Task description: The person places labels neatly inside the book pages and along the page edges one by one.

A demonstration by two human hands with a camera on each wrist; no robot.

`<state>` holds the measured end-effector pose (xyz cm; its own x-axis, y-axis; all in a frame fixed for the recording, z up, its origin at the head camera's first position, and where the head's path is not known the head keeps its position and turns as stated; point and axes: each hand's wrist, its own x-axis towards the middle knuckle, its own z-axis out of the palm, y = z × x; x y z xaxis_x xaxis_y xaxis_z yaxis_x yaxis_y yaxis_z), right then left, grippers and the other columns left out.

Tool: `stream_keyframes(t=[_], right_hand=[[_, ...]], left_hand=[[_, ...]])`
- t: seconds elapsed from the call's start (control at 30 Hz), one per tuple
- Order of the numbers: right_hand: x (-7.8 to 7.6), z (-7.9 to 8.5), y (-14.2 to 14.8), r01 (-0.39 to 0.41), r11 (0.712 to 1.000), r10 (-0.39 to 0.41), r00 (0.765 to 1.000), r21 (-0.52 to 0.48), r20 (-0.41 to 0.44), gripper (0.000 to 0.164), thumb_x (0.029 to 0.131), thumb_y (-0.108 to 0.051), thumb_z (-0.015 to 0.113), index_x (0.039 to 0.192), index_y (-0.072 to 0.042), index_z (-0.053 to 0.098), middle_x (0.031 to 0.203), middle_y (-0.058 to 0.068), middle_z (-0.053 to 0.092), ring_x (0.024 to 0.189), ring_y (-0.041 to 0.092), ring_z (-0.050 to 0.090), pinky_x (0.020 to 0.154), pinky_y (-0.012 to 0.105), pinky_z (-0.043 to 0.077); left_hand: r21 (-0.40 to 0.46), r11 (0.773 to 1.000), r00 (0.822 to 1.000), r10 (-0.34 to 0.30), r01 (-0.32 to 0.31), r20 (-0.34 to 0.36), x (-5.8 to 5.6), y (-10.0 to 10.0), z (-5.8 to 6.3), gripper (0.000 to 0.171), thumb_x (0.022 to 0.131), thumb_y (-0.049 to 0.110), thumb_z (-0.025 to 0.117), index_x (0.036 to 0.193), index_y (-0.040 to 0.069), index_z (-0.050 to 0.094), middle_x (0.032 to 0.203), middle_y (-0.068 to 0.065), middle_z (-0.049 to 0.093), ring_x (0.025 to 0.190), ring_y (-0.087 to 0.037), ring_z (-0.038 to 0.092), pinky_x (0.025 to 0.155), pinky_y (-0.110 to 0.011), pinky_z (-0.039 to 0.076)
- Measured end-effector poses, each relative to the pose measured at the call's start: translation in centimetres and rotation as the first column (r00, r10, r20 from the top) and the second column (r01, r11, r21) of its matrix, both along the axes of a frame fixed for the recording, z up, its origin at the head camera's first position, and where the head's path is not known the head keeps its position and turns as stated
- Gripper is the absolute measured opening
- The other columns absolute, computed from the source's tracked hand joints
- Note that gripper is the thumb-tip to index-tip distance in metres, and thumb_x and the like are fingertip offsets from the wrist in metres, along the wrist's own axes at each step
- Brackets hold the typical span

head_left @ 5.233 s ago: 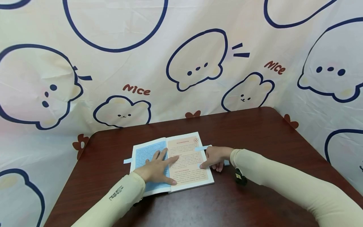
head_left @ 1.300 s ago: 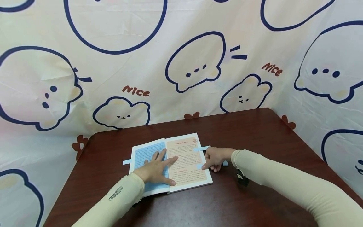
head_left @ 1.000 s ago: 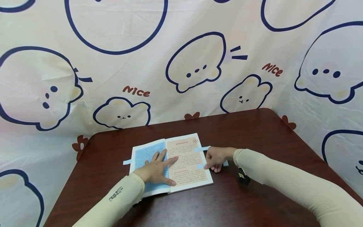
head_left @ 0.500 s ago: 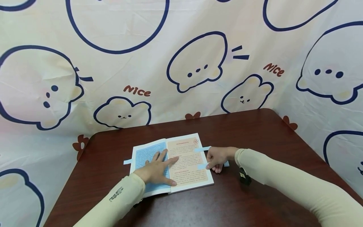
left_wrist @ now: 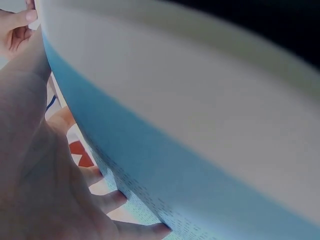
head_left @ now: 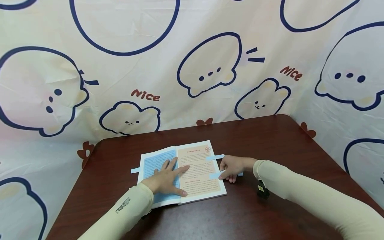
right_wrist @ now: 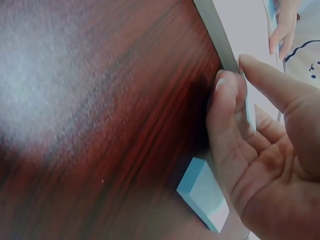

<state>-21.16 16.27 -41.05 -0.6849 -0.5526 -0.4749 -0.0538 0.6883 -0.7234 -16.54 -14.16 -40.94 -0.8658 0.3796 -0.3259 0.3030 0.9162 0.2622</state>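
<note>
An open book (head_left: 198, 186) lies on the table, with a blue page at left and a cream page at right. Spread over its middle, my left hand (head_left: 165, 180) rests on the pages with fingers apart; in the left wrist view its fingers (left_wrist: 112, 200) reach along the blue page. At the right page's outer edge, my right hand (head_left: 232, 167) pinches the end of a light-blue sticky tab (head_left: 214, 175) between thumb and curled fingers. The tab's inner part lies on the page. In the right wrist view, that pinch sits right at the book's edge, the tab (right_wrist: 251, 112) jutting out.
Another blue sticky tab (head_left: 214, 157) sticks out above the right hand, and one more tab (head_left: 135, 170) at the book's left edge. A small blue sticky-note pad (right_wrist: 202, 195) lies on the dark wooden table (head_left: 255, 140) beneath the right hand. A printed cloth (head_left: 168, 66) hangs behind.
My right hand has slid slightly right, its thumb moving off the page to the book's edge, so more of the lower tab shows. The left hand stays in place on the book.
</note>
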Motion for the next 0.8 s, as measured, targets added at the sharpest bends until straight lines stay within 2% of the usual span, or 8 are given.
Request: stream_keyframes(t=[0.3, 0.6, 0.8], right_hand=[[0.8, 0.1, 0.0, 0.036, 0.999, -0.033, 0.983, 0.014, -0.178, 0.023, 0.088, -0.015, 0.079, 0.073, -0.004, 0.065, 0.054, 0.002, 0.061, 0.040, 0.007, 0.057, 0.045, 0.026, 0.052], [1.6, 0.3, 0.4, 0.126, 0.991, -0.115, 0.969, 0.036, -0.219, 0.025, 0.087, -0.018, 0.080, 0.074, -0.005, 0.063, 0.054, 0.002, 0.061, 0.039, 0.008, 0.054, 0.042, 0.025, 0.050], [2.0, 0.5, 0.9, 0.153, 0.988, -0.140, 0.960, 0.036, -0.244, 0.027, 0.088, -0.018, 0.079, 0.074, -0.006, 0.060, 0.054, 0.004, 0.061, 0.038, 0.008, 0.053, 0.042, 0.027, 0.050]], left_hand=[[-0.003, 1.000, 1.000, 0.001, -0.001, -0.008, 0.0, -0.2, 0.0, 0.101, 0.071, 0.067, 0.081, 0.157, 0.042, 0.033, 0.172, -0.015, 0.008, 0.156, -0.050, 0.008, 0.107, -0.083, 0.023], [0.014, 1.000, 1.000, 0.000, 0.000, -0.010, 0.0, -0.2, -0.1, 0.100, 0.071, 0.067, 0.081, 0.156, 0.043, 0.034, 0.172, -0.014, 0.008, 0.156, -0.049, 0.008, 0.106, -0.084, 0.022], [0.014, 1.000, 1.000, -0.006, 0.006, -0.014, -0.1, -0.3, -0.3, 0.100, 0.071, 0.069, 0.080, 0.156, 0.044, 0.033, 0.172, -0.014, 0.006, 0.156, -0.049, 0.008, 0.106, -0.084, 0.023]])
